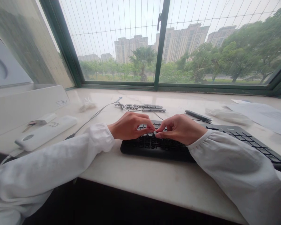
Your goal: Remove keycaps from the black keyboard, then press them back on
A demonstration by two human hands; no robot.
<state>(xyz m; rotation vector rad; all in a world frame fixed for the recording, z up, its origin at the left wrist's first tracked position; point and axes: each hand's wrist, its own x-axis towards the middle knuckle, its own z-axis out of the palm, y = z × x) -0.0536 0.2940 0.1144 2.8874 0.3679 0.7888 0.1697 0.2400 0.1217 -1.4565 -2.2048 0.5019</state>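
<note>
A black computer keyboard lies on the white sill, its left part showing bare key sockets with the caps off. My left hand reaches over it from the left, thumb and forefinger closed in a pinch. Opposite, my right hand pinches too, its fingertips nearly meeting the left ones above the sockets. Small whitish bits show at the fingertips, too small to name. Behind the hands, loose black keycaps lie in rows beside a thin dark cable.
A white power strip and an open white box stand at the left. Behind the keyboard's right part lie a black pen-like object, a crumpled clear bag and paper sheets. A green-framed window closes off the back.
</note>
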